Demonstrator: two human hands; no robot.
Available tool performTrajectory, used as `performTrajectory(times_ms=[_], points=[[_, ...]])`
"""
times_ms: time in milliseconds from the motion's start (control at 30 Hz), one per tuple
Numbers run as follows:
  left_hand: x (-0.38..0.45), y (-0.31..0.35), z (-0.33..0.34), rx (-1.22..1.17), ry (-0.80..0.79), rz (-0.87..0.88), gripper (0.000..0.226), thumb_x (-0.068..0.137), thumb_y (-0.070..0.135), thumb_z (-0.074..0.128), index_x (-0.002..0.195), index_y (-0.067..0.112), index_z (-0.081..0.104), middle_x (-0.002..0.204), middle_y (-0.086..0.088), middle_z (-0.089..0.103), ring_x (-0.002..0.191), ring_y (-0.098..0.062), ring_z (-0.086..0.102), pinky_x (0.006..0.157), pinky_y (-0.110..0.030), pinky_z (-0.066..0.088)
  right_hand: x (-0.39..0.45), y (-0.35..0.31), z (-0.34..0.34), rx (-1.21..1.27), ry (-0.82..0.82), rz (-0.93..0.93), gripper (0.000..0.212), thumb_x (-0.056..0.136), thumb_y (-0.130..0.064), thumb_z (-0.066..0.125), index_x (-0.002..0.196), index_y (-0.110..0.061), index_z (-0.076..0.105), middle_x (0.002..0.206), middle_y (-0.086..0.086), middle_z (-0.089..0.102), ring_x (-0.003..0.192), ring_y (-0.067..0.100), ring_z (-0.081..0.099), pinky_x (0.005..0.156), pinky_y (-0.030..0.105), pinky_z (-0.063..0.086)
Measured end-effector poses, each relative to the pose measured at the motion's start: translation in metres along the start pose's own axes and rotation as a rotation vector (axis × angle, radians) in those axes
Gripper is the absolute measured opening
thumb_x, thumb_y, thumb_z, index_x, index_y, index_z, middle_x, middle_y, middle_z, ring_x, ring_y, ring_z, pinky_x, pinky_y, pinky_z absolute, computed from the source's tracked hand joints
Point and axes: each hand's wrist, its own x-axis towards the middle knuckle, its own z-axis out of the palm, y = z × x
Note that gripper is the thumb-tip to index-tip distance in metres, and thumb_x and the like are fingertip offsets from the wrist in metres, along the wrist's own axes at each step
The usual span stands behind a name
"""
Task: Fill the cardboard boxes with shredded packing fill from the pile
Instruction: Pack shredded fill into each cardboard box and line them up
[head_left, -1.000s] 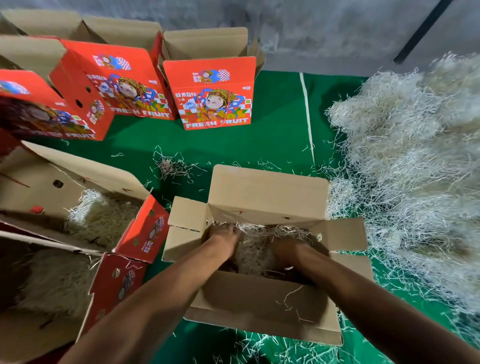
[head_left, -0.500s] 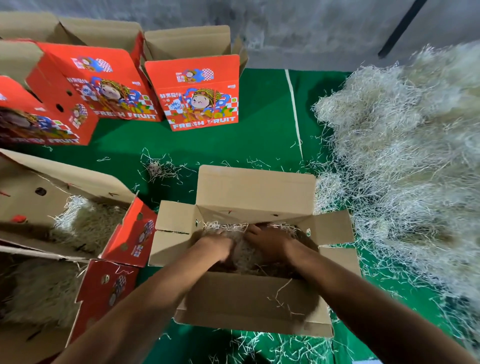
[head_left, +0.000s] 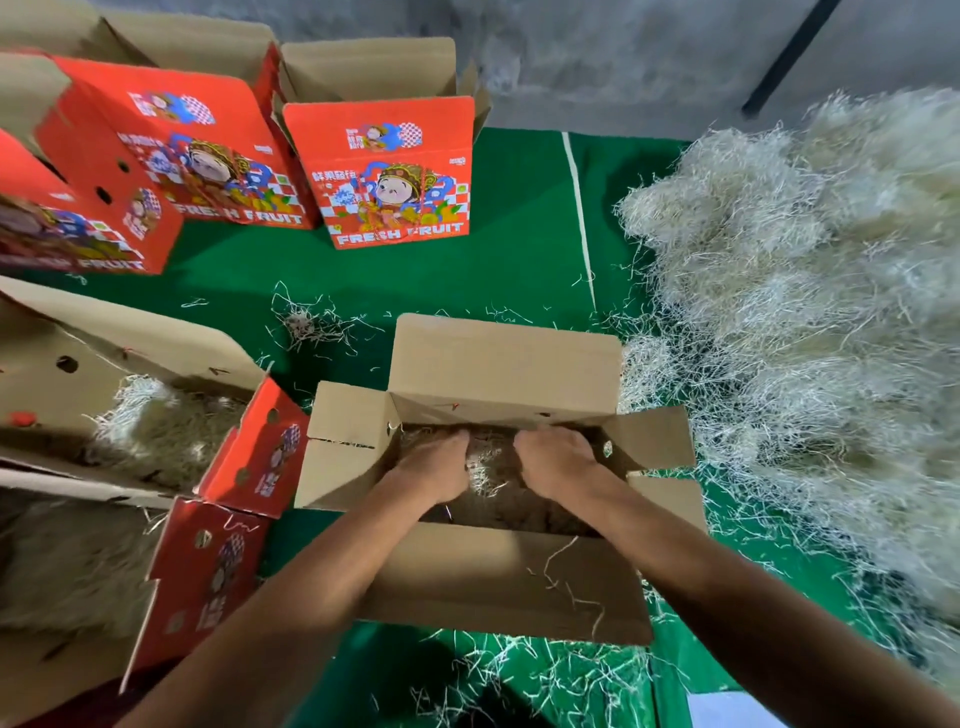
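- Both your forearms reach forward and down into the open cardboard box in front of you, with your left hand and right hand side by side inside it, backs up.
- Your hands press on the shredded fill in the box; the fingers point down into the shreds and their tips are buried, so you cannot tell whether they are spread or curled round any of it.
- The box is plain brown corrugated board, all four flaps folded outward, a few pale strands clinging to the near flap.
- The fill is thin, pale, crinkled strips, tangled and springy-looking.
- The pile of the same shreds lies to your right on the green mat, its edge touching the box's right side, with loose strands scattered round it.
- To your left, two open boxes with red printed sides already hold fill.
- Further away stand three upright red boxes printed "FRESH FRUIT", flaps open.
- A small loose tuft lies on the mat just beyond the box's far-left corner.
- A white line runs across the mat toward the grey wall.
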Motion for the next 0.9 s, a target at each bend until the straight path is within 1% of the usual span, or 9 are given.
performTrajectory(times_ms=[67,167,333,433,567,633,767,833,900], points=[[-0.004,-0.001,0.001,-0.004,-0.133,-0.055,0.038,0.095,0.007,0.048,0.133,0.006,0.052,0.135,-0.014,0.057,0.120,-0.028,0.057,0.098,-0.034,0.044,-0.003,0.009,0.001,-0.103,-0.063,0.098,0.033,0.093,-0.001,0.059,0.126,-0.007,0.063,0.121,0.014,0.066,0.108,0.032,0.066,0.077,0.039,0.055],[-0.009,-0.004,0.007,0.025,-0.298,-0.119,0.043,0.098,-0.003,0.043,0.141,-0.001,0.044,0.142,-0.018,0.051,0.122,-0.027,0.055,0.094,-0.030,0.045,-0.007,0.010,0.013,-0.127,-0.250,0.099,0.034,0.100,-0.013,0.055,0.133,-0.011,0.061,0.136,0.011,0.061,0.123,0.029,0.059,0.096,0.039,0.053],[-0.003,-0.004,0.005,0.140,-0.318,-0.039,0.044,0.102,0.025,0.050,0.139,0.001,0.050,0.143,-0.017,0.051,0.133,-0.033,0.049,0.108,-0.041,0.039,-0.003,-0.003,0.027,-0.058,-0.353,-0.038,0.035,0.098,-0.025,0.060,0.129,-0.009,0.064,0.132,0.009,0.064,0.120,0.026,0.062,0.094,0.036,0.053],[0.001,-0.004,0.011,0.098,-0.304,-0.087,0.041,0.105,0.020,0.042,0.141,0.003,0.048,0.144,-0.017,0.050,0.134,-0.032,0.047,0.110,-0.039,0.038,-0.006,0.007,0.010,0.171,-0.446,-0.017,0.038,0.100,-0.031,0.054,0.130,-0.010,0.062,0.136,0.009,0.061,0.122,0.028,0.060,0.101,0.035,0.047],[-0.001,0.006,0.020,0.080,-0.195,-0.170,0.034,0.100,0.003,0.048,0.134,-0.001,0.050,0.132,-0.016,0.057,0.121,-0.027,0.058,0.103,-0.032,0.046,-0.011,0.011,0.001,0.101,-0.139,0.038,0.025,0.093,0.000,0.051,0.114,-0.001,0.065,0.114,0.017,0.066,0.106,0.034,0.066,0.086,0.038,0.051],[-0.002,0.016,0.017,0.035,-0.095,-0.161,0.031,0.099,0.002,0.050,0.128,0.004,0.058,0.123,-0.011,0.062,0.113,-0.022,0.061,0.097,-0.031,0.047,-0.010,0.004,0.002,0.126,-0.064,-0.007,0.026,0.093,0.001,0.050,0.114,-0.003,0.065,0.115,0.017,0.065,0.104,0.033,0.066,0.084,0.039,0.051],[0.003,0.028,0.007,0.082,-0.036,-0.103,0.024,0.093,0.009,0.055,0.114,0.011,0.067,0.112,-0.006,0.069,0.105,-0.024,0.066,0.078,-0.034,0.050,0.001,-0.010,0.022,0.234,-0.405,-0.059,0.039,0.105,-0.027,0.045,0.137,-0.008,0.055,0.139,0.015,0.057,0.123,0.030,0.056,0.101,0.037,0.043],[0.009,0.023,0.015,-0.008,-0.162,-0.096,0.033,0.096,0.013,0.049,0.127,0.007,0.060,0.126,-0.011,0.064,0.115,-0.027,0.062,0.087,-0.038,0.050,0.001,-0.011,0.033,0.214,-0.533,-0.115,0.037,0.105,-0.021,0.046,0.138,-0.006,0.055,0.142,0.016,0.054,0.124,0.029,0.055,0.104,0.035,0.039],[0.009,0.012,0.029,-0.039,-0.335,-0.139,0.043,0.102,0.016,0.042,0.144,0.008,0.047,0.147,-0.014,0.049,0.131,-0.029,0.051,0.102,-0.037,0.044,-0.001,-0.010,0.041,0.273,-0.568,-0.138,0.029,0.101,-0.015,0.051,0.125,-0.004,0.063,0.131,0.017,0.062,0.104,0.025,0.061,0.090,0.034,0.047]])
